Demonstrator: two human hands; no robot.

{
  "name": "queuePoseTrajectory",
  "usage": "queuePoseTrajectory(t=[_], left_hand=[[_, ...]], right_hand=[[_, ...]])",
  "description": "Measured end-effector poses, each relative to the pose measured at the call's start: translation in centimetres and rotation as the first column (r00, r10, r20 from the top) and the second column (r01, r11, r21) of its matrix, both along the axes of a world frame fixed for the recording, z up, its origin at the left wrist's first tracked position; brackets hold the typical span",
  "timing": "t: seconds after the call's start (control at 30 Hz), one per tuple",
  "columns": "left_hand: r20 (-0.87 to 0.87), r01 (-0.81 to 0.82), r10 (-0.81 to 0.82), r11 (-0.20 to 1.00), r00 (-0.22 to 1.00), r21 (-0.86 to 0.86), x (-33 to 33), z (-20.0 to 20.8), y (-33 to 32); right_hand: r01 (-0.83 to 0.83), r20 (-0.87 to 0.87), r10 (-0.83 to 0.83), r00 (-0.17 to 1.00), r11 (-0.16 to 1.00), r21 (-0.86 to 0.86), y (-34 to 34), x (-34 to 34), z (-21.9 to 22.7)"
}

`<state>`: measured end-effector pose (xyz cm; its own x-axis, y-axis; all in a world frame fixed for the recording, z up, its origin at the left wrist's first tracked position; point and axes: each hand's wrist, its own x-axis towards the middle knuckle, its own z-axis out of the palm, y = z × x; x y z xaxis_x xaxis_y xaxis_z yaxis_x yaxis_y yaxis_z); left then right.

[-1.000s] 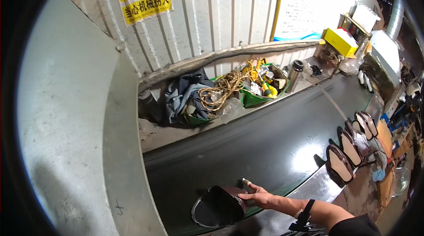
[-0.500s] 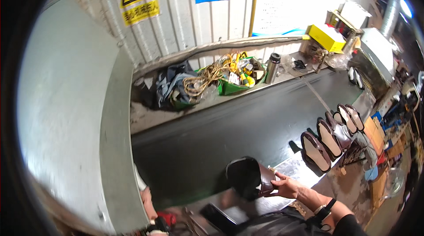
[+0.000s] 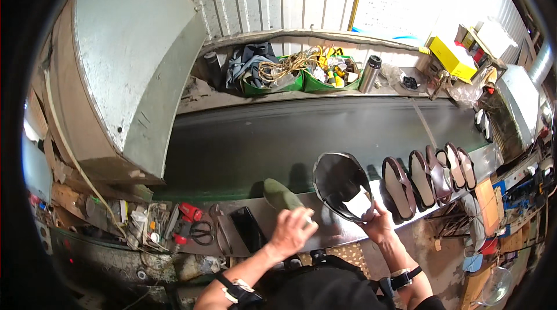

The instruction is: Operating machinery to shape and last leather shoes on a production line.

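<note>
My left hand (image 3: pixel 293 230) is closed around the narrow end of a green shoe last (image 3: pixel 281 194), whose rounded toe points away toward the belt. Just right of it, my right hand (image 3: pixel 379 226) grips the near edge of a dark shoe upper (image 3: pixel 337 174). The upper's wide opening shows its black inside, with a white piece (image 3: pixel 358 202) in it. Last and upper are apart, both over the metal edge of the bench. To the right lies a row of several brown shoes (image 3: pixel 398 189) with pale beige insides or soles showing.
A dark conveyor belt (image 3: pixel 255 142) runs behind, beside a grey metal machine housing (image 3: pixel 139 49). On the near ledge lie a phone (image 3: pixel 248 229), scissors (image 3: pixel 202 233), pincers (image 3: pixel 220 229) and a red tool (image 3: pixel 188 220). Green bins (image 3: pixel 272 88) and a steel flask (image 3: pixel 370 74) stand at the back.
My left hand has come from beside the machine housing to the middle and now holds the green last. The upper's opening has turned upward in my right hand. The view has swung.
</note>
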<state>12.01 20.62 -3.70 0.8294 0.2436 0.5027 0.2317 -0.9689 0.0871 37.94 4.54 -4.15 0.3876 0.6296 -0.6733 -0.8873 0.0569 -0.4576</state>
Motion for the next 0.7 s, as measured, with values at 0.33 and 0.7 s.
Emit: queuePoseTrajectory(t=[0.33,0.7], left_hand=[[0.200,0.270,0.357,-0.157,0.912,-0.950,2.7,-5.9,-3.1],[-0.270,-0.342,0.634,-0.009,0.724,-0.939,2.4,-9.1,9.6]], right_hand=[[-0.325,0.783,0.365,0.503,0.920,-0.221,-3.2,-2.6,4.7],[-0.355,0.881,0.110,-0.460,0.886,-0.297,-4.9,-8.0,-8.2]])
